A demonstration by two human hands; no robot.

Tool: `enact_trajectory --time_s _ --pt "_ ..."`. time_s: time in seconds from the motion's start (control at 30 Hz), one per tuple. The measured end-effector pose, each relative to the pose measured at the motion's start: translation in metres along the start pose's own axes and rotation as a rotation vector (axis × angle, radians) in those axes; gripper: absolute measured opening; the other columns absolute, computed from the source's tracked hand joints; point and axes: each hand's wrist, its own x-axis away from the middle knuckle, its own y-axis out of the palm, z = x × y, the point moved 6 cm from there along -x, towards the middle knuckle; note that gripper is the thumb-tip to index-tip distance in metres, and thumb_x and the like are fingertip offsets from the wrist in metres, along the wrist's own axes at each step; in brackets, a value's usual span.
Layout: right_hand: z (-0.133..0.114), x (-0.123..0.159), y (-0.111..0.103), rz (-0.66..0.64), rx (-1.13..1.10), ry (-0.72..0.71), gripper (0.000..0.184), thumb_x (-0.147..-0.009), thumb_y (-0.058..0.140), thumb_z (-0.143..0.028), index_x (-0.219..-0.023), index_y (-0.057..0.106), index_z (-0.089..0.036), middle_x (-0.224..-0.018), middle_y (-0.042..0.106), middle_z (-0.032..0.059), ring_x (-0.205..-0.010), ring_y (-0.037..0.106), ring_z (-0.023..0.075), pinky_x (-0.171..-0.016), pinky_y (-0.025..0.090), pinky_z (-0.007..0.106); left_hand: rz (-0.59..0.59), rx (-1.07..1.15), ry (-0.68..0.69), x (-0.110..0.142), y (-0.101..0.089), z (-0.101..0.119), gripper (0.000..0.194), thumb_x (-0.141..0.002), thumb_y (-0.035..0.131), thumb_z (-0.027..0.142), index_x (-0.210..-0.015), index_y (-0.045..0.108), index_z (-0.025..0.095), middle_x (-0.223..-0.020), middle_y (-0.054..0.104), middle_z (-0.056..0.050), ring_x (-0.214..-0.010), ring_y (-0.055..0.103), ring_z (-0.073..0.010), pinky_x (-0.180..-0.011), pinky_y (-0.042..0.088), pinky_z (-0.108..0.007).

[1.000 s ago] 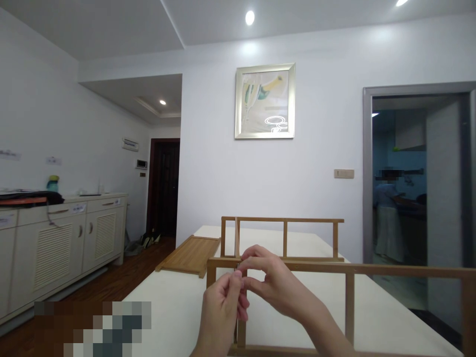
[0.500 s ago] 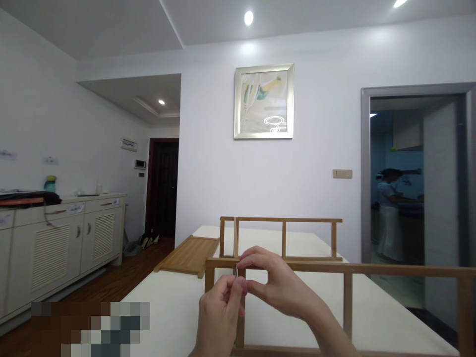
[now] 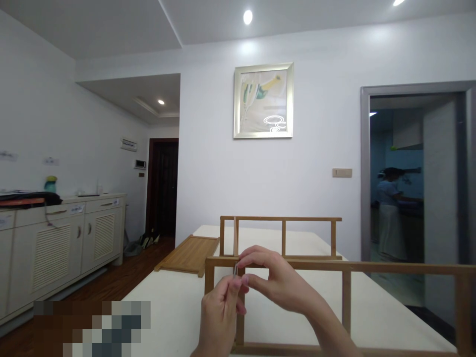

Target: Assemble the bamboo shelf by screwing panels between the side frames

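My left hand [image 3: 220,310] is closed in a pinch around a thin metal rod [image 3: 235,269], which stands roughly upright between the fingertips. My right hand [image 3: 273,277] curves in from the right, its index fingertip by the rod's top and its thumb close against the left fingertips. What the right fingers grip is hidden. Both hands are at a short post of the near wooden frame [image 3: 316,264], close to its left end. A slim wooden strip [image 3: 235,235] rises behind the right fingers, in front of a second wooden frame [image 3: 283,238].
A slatted wooden panel [image 3: 189,253] lies on the white table [image 3: 163,307] at the left. Beyond, a white cabinet [image 3: 104,223] lines the left wall. Through the doorway at the right, a person [image 3: 389,213] stands in another room.
My left fingertips and right thumb have shifted slightly, and more of the metal rod shows. The wooden frames stay almost where they were.
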Motion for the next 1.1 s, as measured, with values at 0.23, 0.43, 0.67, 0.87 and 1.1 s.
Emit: enact_trajectory --time_s 0.23,0.43,0.67,0.87,1.1 --pt "0.004 -0.001 0.001 0.009 -0.057 0.008 0.015 -0.080 0.071 -0.029 -0.094 0.071 -0.023 -0.101 0.064 0.0037 -0.096 0.061 0.0176 -0.091 0.050 0.032 0.074 -0.023 -0.007 0.005 0.000 0.012 0.052 -0.090 0.036 0.062 -0.080 0.064 0.019 -0.052 0.062 -0.001 -0.050 0.059 -0.0169 -0.056 0.048 -0.026" --pt "0.006 -0.002 0.003 -0.013 -0.085 0.022 0.018 -0.078 0.073 -0.032 -0.094 0.073 -0.025 -0.104 0.062 0.0035 -0.097 0.060 0.0175 -0.089 0.049 0.031 0.034 0.009 -0.031 0.008 0.005 0.009 0.049 -0.093 0.033 0.058 -0.086 0.063 0.019 -0.051 0.061 0.000 -0.053 0.059 -0.0165 -0.060 0.047 -0.026" --pt "0.009 0.000 0.009 -0.078 -0.062 0.094 0.014 -0.083 0.067 -0.032 -0.093 0.076 -0.031 -0.114 0.055 0.0040 -0.099 0.059 0.0177 -0.081 0.052 0.029 -0.012 0.144 -0.053 0.008 0.010 0.002 0.049 -0.092 0.037 0.058 -0.086 0.061 0.017 -0.048 0.059 0.001 -0.048 0.057 -0.0143 -0.053 0.046 -0.023" --pt "0.006 0.000 0.009 -0.104 -0.001 0.062 0.017 -0.085 0.065 -0.028 -0.097 0.076 -0.033 -0.118 0.055 0.0042 -0.107 0.057 0.0206 -0.090 0.049 0.034 -0.155 0.355 -0.121 0.000 0.018 -0.012 0.057 -0.088 0.040 0.064 -0.093 0.063 0.012 -0.060 0.065 -0.004 -0.040 0.055 -0.0118 -0.043 0.043 -0.022" --pt "0.005 0.001 0.008 -0.087 0.079 0.064 0.016 -0.084 0.066 -0.024 -0.094 0.075 -0.032 -0.118 0.058 0.0030 -0.111 0.056 0.0206 -0.098 0.044 0.034 -0.172 0.454 -0.162 0.002 0.021 -0.015 0.058 -0.088 0.041 0.063 -0.078 0.063 0.011 -0.068 0.067 -0.009 -0.038 0.054 -0.0085 -0.041 0.040 -0.020"
